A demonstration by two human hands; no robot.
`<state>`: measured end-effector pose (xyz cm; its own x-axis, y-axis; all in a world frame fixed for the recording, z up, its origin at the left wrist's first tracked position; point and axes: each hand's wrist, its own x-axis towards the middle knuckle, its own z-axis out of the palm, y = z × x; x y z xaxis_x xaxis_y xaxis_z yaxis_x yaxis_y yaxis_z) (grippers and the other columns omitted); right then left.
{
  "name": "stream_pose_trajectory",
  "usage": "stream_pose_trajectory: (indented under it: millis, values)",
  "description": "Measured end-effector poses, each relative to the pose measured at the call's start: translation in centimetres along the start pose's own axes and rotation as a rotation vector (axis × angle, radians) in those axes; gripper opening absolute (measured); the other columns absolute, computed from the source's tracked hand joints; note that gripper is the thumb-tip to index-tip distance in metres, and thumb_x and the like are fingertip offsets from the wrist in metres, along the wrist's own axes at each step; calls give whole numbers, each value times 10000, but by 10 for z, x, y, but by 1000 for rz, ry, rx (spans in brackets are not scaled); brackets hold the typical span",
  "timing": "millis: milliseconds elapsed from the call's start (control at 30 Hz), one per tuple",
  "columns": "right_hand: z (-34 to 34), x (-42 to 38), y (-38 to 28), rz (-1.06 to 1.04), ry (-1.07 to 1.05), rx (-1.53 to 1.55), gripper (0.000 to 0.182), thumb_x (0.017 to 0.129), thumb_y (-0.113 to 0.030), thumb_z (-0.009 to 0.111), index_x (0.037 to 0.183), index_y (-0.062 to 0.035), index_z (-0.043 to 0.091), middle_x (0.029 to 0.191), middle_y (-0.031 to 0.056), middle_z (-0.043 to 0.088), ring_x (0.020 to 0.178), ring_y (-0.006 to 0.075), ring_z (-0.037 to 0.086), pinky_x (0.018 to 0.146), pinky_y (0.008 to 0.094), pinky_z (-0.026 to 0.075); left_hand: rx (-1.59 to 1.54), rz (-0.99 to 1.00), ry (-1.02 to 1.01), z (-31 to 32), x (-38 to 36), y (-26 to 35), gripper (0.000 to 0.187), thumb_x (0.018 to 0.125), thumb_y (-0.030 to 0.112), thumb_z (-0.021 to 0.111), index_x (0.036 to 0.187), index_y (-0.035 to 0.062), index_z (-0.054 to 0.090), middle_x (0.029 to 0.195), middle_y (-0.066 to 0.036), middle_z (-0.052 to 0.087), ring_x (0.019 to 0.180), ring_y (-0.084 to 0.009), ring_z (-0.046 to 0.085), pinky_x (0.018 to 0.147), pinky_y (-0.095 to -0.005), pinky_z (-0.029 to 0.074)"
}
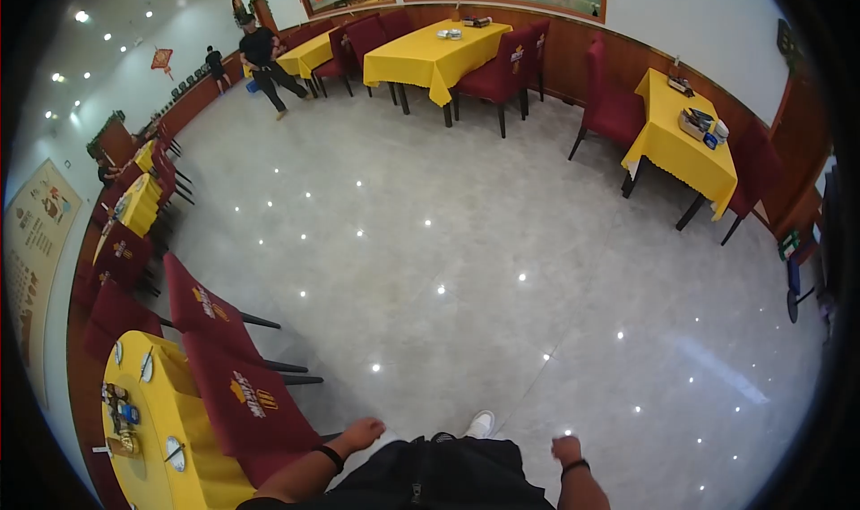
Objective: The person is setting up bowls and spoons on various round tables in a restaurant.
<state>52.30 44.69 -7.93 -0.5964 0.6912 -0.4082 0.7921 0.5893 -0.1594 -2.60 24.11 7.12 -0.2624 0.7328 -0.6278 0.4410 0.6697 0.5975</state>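
Both hands empty — left hand loosely open beside a red chair, right hand curled over bare floor.

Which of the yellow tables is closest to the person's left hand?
The yellow table at the lower left, with plates on it; the left hand is just beyond its red chair. The others stand across the floor.

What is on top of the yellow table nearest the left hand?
On the yellow table by the left hand: white plates along its edge and a condiment cluster. Its near end runs out of frame.
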Motion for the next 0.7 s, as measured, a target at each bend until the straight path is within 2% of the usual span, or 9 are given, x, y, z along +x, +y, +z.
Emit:
stream_pose_trajectory:
  millis: [67, 100, 200, 333, 400, 500, 600, 633, 700]
  values:
    - [6, 85, 38, 133, 273, 170, 113, 697, -233, 631, 672, -128, 664, 673, 121, 646, 677, 323, 638, 613, 484, 501, -67, -18, 51, -6, 10, 48, 368, 902, 346, 549, 1009, 16, 671, 898, -137, 695, 865, -294, 664, 800, -392, 504]
    - [-44, 119, 38, 206, 157, 398, 370, 812, -322, 550, 728, 22, 658, 837, 276, 634, 861, 462, 596, 806, 529, 476, -123, -30, 114, -13, 17, 70, 370, 900, 347, 548, 1017, 19, 670, 900, -141, 694, 876, -307, 662, 810, -399, 503]
    - [-181, 187, -2, 335, 276, 623, 318, 833, -294, 583, 821, 14, 663, 892, 240, 657, 875, 420, 617, 792, 478, 496, 91, 99, 104, -20, 43, 85, 357, 886, 323, 580, 1049, 18, 671, 980, -183, 676, 921, -319, 660, 831, -402, 509]
    - [-225, 266, -40, 256, 247, 916, 300, 857, -294, 604, 921, -7, 660, 902, 218, 668, 888, 382, 638, 796, 424, 508, 133, 14, 56, -29, 83, 62, 354, 861, 317, 534, 944, 11, 692, 908, -231, 668, 908, -406, 633, 824, -473, 497]
    - [-235, 277, -65, 153, 199, 858, 330, 881, -293, 593, 964, 23, 639, 848, 182, 685, 781, 328, 666, 735, 398, 523, 197, -53, -17, -32, 112, 25, 332, 852, 297, 530, 926, 23, 702, 890, -230, 670, 912, -417, 629, 837, -498, 491]
    - [-243, 274, -85, 159, -50, 723, 347, 898, -331, 564, 1006, -12, 647, 913, 214, 673, 908, 394, 634, 808, 439, 502, 658, 157, -312, -36, 178, -46, 350, 847, 320, 529, 974, 52, 714, 984, -232, 671, 956, -419, 622, 874, -503, 481]
    - [-170, 260, -25, -357, -164, 297, 395, 893, -376, 504, 837, -15, 656, 882, 238, 656, 908, 411, 613, 800, 512, 486, 495, 3, -335, -68, 255, -11, 388, 862, 350, 501, 994, 58, 720, 1061, -232, 660, 1016, -422, 607, 906, -483, 473]
    - [-204, 233, -25, -23, -337, 442, 356, 898, -341, 504, 823, -37, 674, 848, 223, 662, 880, 394, 629, 781, 501, 497, 488, -2, -317, -71, 285, -8, 399, 865, 358, 496, 987, 50, 719, 1056, -232, 661, 1017, -423, 607, 909, -481, 473]
    - [-197, 197, 17, 136, -467, 327, 360, 874, -372, 521, 868, -54, 692, 932, 218, 673, 948, 390, 626, 827, 475, 488, 491, 70, -254, -109, 322, 40, 401, 853, 357, 511, 947, 26, 717, 1026, -235, 667, 998, -418, 617, 902, -480, 473]
